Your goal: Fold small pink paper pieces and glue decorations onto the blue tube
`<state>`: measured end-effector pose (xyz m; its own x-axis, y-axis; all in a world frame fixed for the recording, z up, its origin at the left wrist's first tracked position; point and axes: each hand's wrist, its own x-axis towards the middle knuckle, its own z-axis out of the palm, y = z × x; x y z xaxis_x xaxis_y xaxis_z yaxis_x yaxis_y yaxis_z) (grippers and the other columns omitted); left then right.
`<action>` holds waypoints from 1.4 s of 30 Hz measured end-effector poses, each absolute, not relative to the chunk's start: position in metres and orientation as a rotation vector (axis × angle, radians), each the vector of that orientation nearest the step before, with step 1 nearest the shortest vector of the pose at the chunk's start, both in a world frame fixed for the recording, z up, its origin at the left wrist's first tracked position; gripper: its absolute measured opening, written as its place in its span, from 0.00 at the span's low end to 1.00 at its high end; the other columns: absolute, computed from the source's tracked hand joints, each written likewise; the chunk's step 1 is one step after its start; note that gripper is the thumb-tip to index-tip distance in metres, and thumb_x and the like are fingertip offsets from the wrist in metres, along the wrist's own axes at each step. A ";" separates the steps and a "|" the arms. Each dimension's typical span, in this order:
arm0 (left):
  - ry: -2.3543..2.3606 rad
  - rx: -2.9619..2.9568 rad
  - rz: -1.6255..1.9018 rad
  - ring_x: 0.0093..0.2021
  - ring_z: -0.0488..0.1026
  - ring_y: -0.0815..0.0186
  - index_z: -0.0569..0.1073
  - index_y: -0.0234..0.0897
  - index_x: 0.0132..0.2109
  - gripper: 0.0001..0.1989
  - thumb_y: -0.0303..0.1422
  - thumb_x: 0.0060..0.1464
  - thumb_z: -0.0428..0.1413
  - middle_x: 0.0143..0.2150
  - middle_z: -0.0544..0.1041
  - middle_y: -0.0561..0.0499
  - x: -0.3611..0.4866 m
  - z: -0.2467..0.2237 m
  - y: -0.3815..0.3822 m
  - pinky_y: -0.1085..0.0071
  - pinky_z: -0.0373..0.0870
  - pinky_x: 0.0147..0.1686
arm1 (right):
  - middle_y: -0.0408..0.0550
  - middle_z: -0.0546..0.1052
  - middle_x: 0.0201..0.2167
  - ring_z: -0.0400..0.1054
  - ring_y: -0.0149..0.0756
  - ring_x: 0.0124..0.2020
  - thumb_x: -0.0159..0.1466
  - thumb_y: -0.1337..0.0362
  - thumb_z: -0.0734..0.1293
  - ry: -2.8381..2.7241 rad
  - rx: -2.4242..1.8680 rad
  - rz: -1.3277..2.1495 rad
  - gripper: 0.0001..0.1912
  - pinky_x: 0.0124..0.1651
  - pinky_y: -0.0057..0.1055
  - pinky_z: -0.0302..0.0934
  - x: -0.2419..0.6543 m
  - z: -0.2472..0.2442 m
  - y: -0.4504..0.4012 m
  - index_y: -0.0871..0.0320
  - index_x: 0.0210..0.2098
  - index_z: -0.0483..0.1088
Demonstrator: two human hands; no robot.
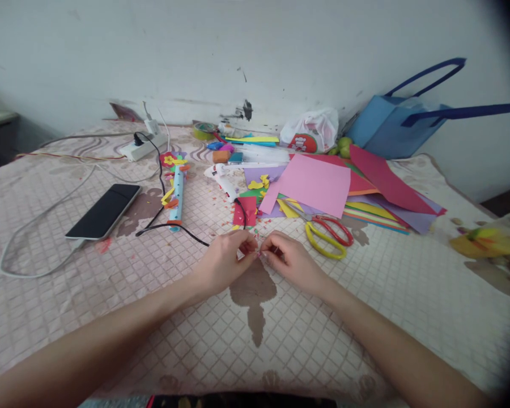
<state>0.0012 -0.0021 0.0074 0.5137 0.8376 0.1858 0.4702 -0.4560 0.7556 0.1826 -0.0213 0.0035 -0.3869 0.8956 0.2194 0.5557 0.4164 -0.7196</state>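
Observation:
My left hand [230, 258] and my right hand [289, 258] meet low over the middle of the table, both with fingers pinched together. Between the fingertips is something tiny, with a speck of pink showing; what it is I cannot make out. Just beyond the hands lies a small red paper square [245, 211], with a white glue gun [223, 181] behind it, its black cord running back past my left hand. Scissors [325, 235] with red and yellow handles rest to the right of my right hand.
Left lie a phone [104, 211] on a charging cable, a power strip [144, 148] and a decorated light-blue strip [177, 195]. Coloured paper sheets [317, 184] spread at the right, before a white plastic bag [310, 130] and a blue bag [395, 127]. Paper scraps dot the patterned cloth [187, 351].

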 end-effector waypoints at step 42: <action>1.056 2.204 0.702 0.30 0.68 0.71 0.72 0.34 0.32 0.06 0.24 0.52 0.51 0.30 0.74 0.53 -0.001 0.012 -0.002 0.75 0.62 0.31 | 0.42 0.71 0.29 0.65 0.30 0.31 0.60 0.73 0.62 -1.996 -1.230 0.779 0.06 0.35 0.27 0.59 0.181 0.004 -0.023 0.57 0.31 0.67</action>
